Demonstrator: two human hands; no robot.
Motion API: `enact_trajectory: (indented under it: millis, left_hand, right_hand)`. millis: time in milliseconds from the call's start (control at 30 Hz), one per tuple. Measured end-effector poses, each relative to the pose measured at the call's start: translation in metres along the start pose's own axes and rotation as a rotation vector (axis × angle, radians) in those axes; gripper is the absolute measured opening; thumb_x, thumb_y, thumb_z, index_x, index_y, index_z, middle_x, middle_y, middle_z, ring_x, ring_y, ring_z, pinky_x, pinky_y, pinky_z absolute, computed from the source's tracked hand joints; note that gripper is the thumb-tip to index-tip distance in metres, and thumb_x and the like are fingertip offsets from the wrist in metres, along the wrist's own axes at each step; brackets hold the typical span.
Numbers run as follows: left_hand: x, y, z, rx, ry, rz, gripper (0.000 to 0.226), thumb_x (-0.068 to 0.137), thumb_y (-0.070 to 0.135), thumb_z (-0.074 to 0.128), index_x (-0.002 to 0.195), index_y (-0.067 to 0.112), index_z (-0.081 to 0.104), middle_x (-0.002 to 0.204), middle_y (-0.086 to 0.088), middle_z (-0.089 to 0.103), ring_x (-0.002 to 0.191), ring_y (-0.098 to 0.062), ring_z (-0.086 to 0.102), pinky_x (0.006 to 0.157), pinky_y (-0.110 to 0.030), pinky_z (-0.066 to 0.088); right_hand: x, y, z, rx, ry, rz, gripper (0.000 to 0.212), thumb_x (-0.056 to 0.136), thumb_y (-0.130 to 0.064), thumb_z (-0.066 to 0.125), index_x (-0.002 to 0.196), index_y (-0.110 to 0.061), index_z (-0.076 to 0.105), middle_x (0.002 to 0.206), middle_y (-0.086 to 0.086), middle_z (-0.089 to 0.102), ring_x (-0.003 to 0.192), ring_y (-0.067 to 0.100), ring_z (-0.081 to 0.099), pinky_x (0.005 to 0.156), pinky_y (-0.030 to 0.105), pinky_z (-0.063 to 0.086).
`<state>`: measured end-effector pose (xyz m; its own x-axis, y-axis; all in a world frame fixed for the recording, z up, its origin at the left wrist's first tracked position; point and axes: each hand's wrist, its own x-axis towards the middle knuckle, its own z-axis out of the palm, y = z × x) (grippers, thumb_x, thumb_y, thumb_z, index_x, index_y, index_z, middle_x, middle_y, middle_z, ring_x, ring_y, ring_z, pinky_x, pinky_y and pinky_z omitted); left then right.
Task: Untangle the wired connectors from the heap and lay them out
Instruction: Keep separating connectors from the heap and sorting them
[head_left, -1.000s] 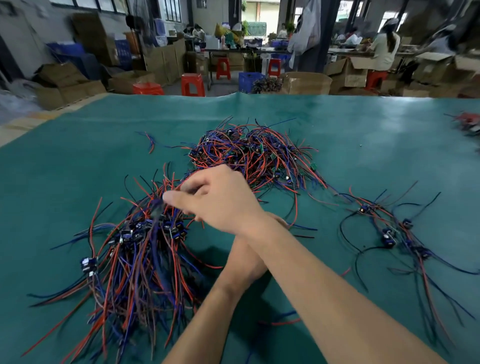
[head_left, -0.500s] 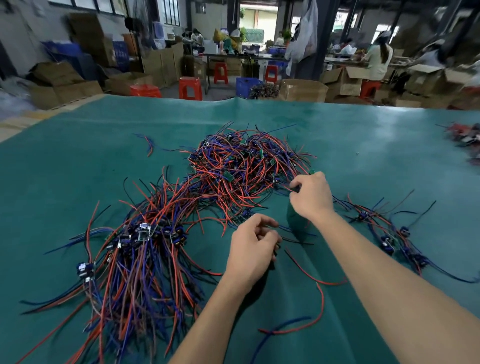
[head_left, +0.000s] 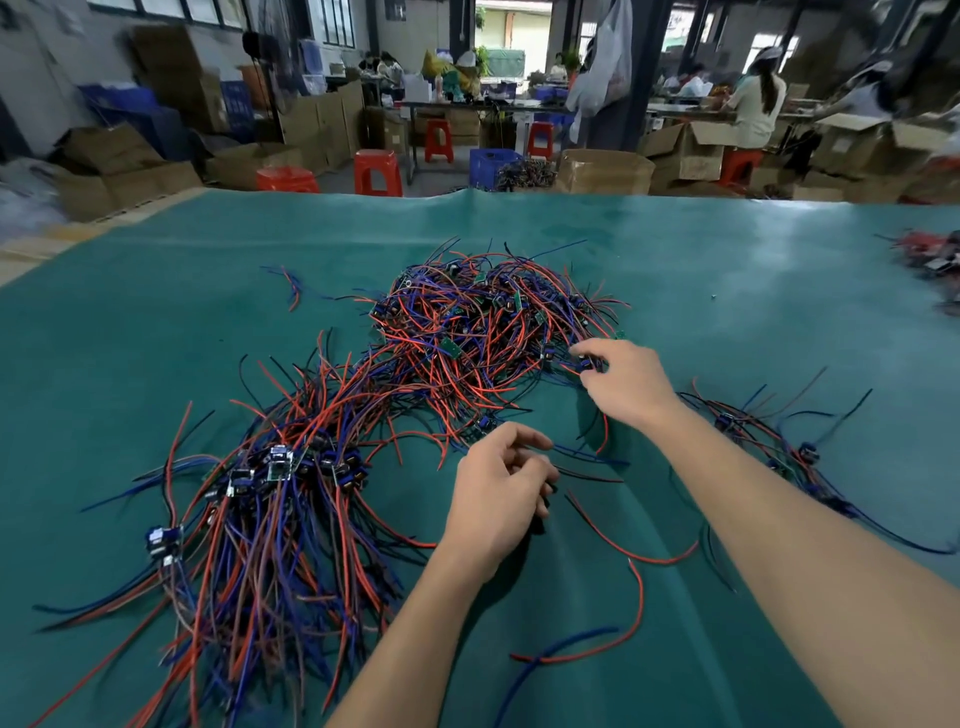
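Note:
A tangled heap of red, blue and black wired connectors (head_left: 483, 332) lies in the middle of the green table. A combed-out bundle of connectors (head_left: 270, 499) with its wires trailing toward me lies at the left. A smaller row of laid-out connectors (head_left: 769, 441) lies at the right. My right hand (head_left: 623, 384) pinches a small dark connector (head_left: 589, 364) at the heap's right edge. My left hand (head_left: 498, 493) has curled fingers around thin black wires (head_left: 587, 475) just below the heap. A loose red and blue wire (head_left: 623, 613) trails between my forearms.
The green table cover (head_left: 156, 338) runs to the far edge. Another small pile of parts (head_left: 930, 260) lies at the far right. A stray wire pair (head_left: 293, 291) lies left of the heap. Cardboard boxes, red stools and seated people fill the room beyond.
My right hand moved from the left bundle across to the heap's right edge and took hold of a connector. My left hand came out from beneath the right arm and holds wires.

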<state>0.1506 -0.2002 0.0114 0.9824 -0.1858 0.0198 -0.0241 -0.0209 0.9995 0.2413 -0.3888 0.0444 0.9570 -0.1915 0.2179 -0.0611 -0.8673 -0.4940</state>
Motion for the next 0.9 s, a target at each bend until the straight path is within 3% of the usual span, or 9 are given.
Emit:
enact_trajectory:
  millis: [100, 200, 300, 367, 567, 700, 767, 833, 900]
  left_hand:
    - [0.0, 0.0, 0.0, -0.004, -0.002, -0.006, 0.021, 0.089, -0.003, 0.05, 0.095, 0.01, 0.065, 0.077, -0.015, 0.07, 0.054, -0.019, 0.054, 0.05, -0.028, 0.047]
    - [0.0, 0.0, 0.0, -0.01, -0.005, -0.007, 0.02, 0.089, -0.004, 0.05, 0.095, 0.009, 0.064, 0.074, -0.011, 0.069, 0.054, -0.018, 0.054, 0.05, -0.027, 0.047]
    - [0.0, 0.0, 0.0, -0.003, -0.011, -0.01, 0.02, 0.09, -0.003, 0.05, 0.096, 0.009, 0.064, 0.074, -0.01, 0.069, 0.054, -0.017, 0.054, 0.05, -0.027, 0.047]
    - [-0.001, 0.001, 0.0, -0.003, -0.009, -0.011, 0.021, 0.09, -0.004, 0.05, 0.096, 0.009, 0.064, 0.076, -0.013, 0.07, 0.055, -0.017, 0.055, 0.051, -0.027, 0.048]
    - [0.0, 0.001, -0.001, 0.002, -0.013, -0.017, 0.021, 0.091, -0.005, 0.05, 0.096, 0.009, 0.064, 0.079, -0.017, 0.07, 0.053, -0.017, 0.054, 0.052, -0.028, 0.048]
    - [0.0, 0.002, -0.001, -0.002, -0.017, -0.012, 0.02, 0.091, -0.005, 0.05, 0.097, 0.009, 0.064, 0.075, -0.013, 0.069, 0.053, -0.015, 0.054, 0.051, -0.027, 0.048]
    - [0.0, 0.001, -0.001, -0.002, -0.022, -0.011, 0.02, 0.092, -0.005, 0.05, 0.096, 0.009, 0.064, 0.074, -0.01, 0.069, 0.054, -0.015, 0.055, 0.052, -0.027, 0.048]
    - [-0.001, 0.001, 0.0, -0.019, -0.024, -0.013, 0.018, 0.093, -0.003, 0.05, 0.096, 0.008, 0.063, 0.073, -0.009, 0.068, 0.055, -0.015, 0.054, 0.05, -0.025, 0.047]
    - [-0.001, 0.002, 0.0, -0.041, -0.023, -0.01, 0.016, 0.098, 0.002, 0.048, 0.096, 0.006, 0.063, 0.073, -0.01, 0.068, 0.055, -0.014, 0.054, 0.049, -0.024, 0.045]
  right_hand:
    - [0.002, -0.002, 0.001, -0.048, -0.009, -0.013, 0.038, 0.095, -0.012, 0.055, 0.126, -0.027, 0.072, 0.125, 0.005, 0.072, 0.069, 0.014, 0.059, 0.08, 0.027, 0.049]
    - [0.002, 0.001, -0.006, 0.016, 0.109, 0.071, 0.033, 0.09, -0.008, 0.057, 0.11, -0.023, 0.079, 0.112, 0.007, 0.077, 0.097, 0.03, 0.068, 0.09, 0.034, 0.054]
    - [-0.002, 0.006, -0.011, 0.003, 0.167, 0.093, 0.028, 0.087, -0.007, 0.057, 0.087, -0.02, 0.082, 0.093, 0.007, 0.078, 0.087, 0.033, 0.064, 0.076, 0.029, 0.048]
    - [-0.004, 0.009, -0.012, 0.032, 0.188, 0.11, 0.024, 0.086, -0.009, 0.06, 0.081, -0.021, 0.081, 0.086, 0.005, 0.078, 0.084, 0.031, 0.065, 0.074, 0.028, 0.046]
    - [-0.006, 0.013, -0.005, -0.009, 0.036, 0.059, 0.012, 0.084, -0.02, 0.079, 0.083, -0.03, 0.073, 0.09, 0.001, 0.072, 0.082, 0.022, 0.061, 0.075, 0.024, 0.043]
    - [-0.008, 0.016, -0.018, 0.005, 0.135, 0.092, 0.012, 0.084, -0.012, 0.076, 0.089, -0.022, 0.08, 0.092, 0.004, 0.077, 0.091, 0.026, 0.069, 0.088, 0.032, 0.055]
    - [-0.013, 0.016, -0.034, 0.182, 0.266, 0.18, 0.018, 0.081, -0.006, 0.073, 0.092, -0.019, 0.08, 0.091, 0.006, 0.078, 0.088, 0.024, 0.072, 0.09, 0.035, 0.058]
    - [-0.026, 0.011, -0.055, 0.655, 0.344, 0.282, 0.017, 0.08, 0.002, 0.071, 0.085, -0.014, 0.075, 0.08, 0.006, 0.075, 0.071, 0.023, 0.069, 0.071, 0.034, 0.061]
    - [-0.046, -0.001, -0.067, 1.153, 0.278, 0.299, 0.019, 0.081, 0.009, 0.067, 0.08, -0.009, 0.07, 0.072, 0.006, 0.072, 0.06, 0.019, 0.066, 0.052, 0.026, 0.055]
